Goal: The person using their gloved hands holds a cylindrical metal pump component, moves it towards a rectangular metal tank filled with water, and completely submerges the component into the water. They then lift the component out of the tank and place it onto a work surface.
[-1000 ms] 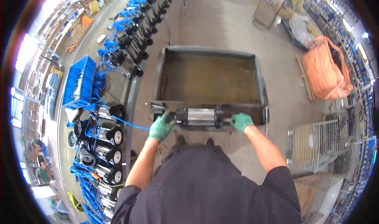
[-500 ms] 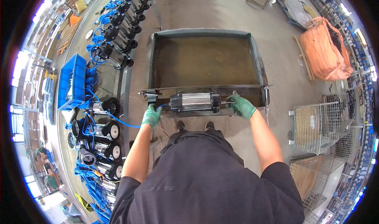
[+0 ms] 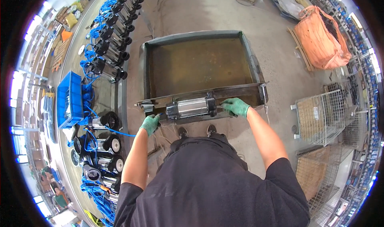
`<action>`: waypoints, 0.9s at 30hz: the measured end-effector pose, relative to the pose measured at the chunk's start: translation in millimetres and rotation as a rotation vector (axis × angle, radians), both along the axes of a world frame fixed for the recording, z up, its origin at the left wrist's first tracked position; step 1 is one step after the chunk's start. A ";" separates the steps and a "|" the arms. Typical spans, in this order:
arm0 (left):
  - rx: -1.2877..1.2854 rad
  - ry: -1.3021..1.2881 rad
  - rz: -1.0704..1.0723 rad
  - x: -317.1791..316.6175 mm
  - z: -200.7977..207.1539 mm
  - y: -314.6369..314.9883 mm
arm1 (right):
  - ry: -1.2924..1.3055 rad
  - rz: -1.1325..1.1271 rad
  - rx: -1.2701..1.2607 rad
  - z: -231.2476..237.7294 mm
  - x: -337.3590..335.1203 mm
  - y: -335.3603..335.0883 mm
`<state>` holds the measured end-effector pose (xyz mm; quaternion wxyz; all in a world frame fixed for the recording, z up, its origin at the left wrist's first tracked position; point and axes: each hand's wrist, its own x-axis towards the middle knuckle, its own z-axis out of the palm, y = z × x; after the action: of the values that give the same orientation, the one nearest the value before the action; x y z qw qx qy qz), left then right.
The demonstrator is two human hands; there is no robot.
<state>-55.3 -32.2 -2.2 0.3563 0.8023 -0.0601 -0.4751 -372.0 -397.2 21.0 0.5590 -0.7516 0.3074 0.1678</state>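
A motor-like pump (image 3: 191,108) with a shiny silver barrel and black ends lies crosswise at the near edge of a metal tank (image 3: 192,34) of brownish water. Both my hands wear green gloves. Just off the pump's left end, my left hand (image 3: 150,124) is closed on a blue cable (image 3: 125,134), which runs in from the left. My right hand (image 3: 237,107) is at the right end, its fingers curled around a thin metal rod that sticks out of the pump. Its fingertips are partly hidden.
Left of me stand several similar pumps (image 3: 107,144) with coiled blue cables, and a blue crate (image 3: 69,117). More line the far left. Wire mesh cages (image 3: 320,115) and an orange bulk sack (image 3: 322,39) are on the right. A metal bar (image 3: 192,94) crosses the tank.
The view has shifted and tilted slightly. My right hand's fingers have closed in around the rod, and my left hand sits a little lower beside the pump's left end.
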 end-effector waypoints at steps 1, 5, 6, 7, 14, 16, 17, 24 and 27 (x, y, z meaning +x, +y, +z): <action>-0.076 0.016 0.057 -4.3 -1.6 -2.7 | -0.032 -0.116 0.083 0.2 -7.7 -0.4; -0.247 -0.036 0.086 -15.4 24.8 -15.9 | -0.246 -0.512 0.139 -5.8 -42.2 -0.2; -0.278 -0.077 0.088 -19.3 41.7 -19.4 | -0.305 -0.624 0.132 -7.8 -49.8 -2.1; -0.353 -0.096 0.042 -14.4 53.7 -15.5 | -0.329 -0.754 0.098 -17.4 -60.5 -11.1; -0.486 -0.380 -0.579 -10.6 170.2 -51.8 | -0.262 -1.136 -0.486 -103.4 -151.9 -81.3; -0.550 -0.368 -0.602 -10.1 168.2 -65.6 | -0.077 -1.005 -0.795 -137.1 -200.7 -115.2; -0.479 -0.409 -0.542 -5.3 170.8 -33.8 | 0.023 -0.790 -0.841 -113.8 -140.0 -84.3; -0.541 -0.348 -0.432 -13.9 170.0 -18.1 | -0.017 -0.271 -0.708 16.1 -25.6 25.1; -0.563 -0.272 -0.363 -11.9 168.9 -11.3 | 0.028 -0.223 -0.711 -1.6 8.4 47.4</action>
<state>-67.2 -43.5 166.6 0.4618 0.7049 -0.3771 -0.3843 -363.7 -349.8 19.4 0.2736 -0.8582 0.4343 -0.0011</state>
